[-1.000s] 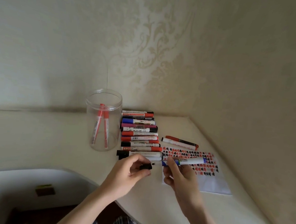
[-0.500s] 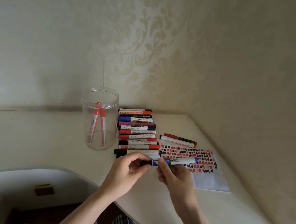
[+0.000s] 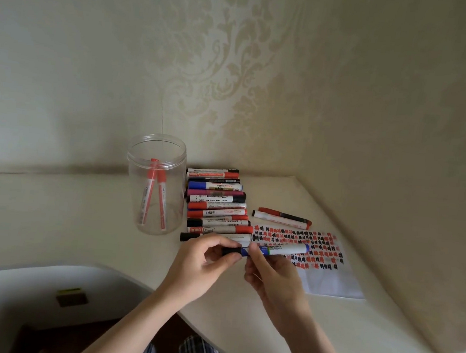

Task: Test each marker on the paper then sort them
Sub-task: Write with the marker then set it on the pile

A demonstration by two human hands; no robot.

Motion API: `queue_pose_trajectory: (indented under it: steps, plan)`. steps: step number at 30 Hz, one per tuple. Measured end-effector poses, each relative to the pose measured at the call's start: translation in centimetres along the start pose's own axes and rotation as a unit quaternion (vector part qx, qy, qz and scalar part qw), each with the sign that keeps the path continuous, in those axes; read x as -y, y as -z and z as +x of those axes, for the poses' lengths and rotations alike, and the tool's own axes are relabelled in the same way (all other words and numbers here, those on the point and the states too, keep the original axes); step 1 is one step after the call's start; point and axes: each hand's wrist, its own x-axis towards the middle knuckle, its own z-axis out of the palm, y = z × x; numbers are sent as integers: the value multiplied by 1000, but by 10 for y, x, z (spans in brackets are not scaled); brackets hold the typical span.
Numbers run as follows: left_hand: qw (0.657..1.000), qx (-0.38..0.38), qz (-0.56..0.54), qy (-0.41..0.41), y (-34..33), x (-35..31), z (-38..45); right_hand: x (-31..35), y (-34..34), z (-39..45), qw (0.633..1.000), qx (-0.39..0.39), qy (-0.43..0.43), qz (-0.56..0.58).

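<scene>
Two red-capped markers (image 3: 153, 194) lean inside the clear round plastic jar (image 3: 158, 152) on the cream tabletop (image 3: 65, 217). Beside it lies a row of roughly twelve markers (image 3: 215, 203) (hard to count exactly), two more (image 3: 282, 218) apart, above the scribbled white paper (image 3: 329, 282). The left hand (image 3: 200, 264) pinches a black cap (image 3: 231, 250), touching the blue-and-white marker (image 3: 281, 249) that the right hand (image 3: 273, 279) grips.

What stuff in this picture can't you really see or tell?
Head view:
- Marker: the black cap's join is covered by the left hand's fingers; whether it's fully seated is unclear.
- Labels on the marker row: too small to read.
- Paper: its near left corner is behind the right hand.
- Small item under the desk: too dim to identify.
</scene>
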Motion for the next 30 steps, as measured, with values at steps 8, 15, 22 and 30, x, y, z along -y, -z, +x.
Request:
queue_pose_trajectory:
  steps: [8, 15, 22, 30]
  plan:
    - [998, -35, 42, 30, 6, 6, 6, 1, 41, 11, 840, -155, 324, -406]
    - [999, -11, 32, 30, -11, -2, 8, -4, 45, 27, 685, -80, 471, -550]
    - [966, -46, 239, -81, 19, 14, 11, 11, 85, 74, 693, -139, 376, -599]
    - [924, -41, 364, -106, 28, 26, 7, 15, 79, 122, 684, -123, 243, -677]
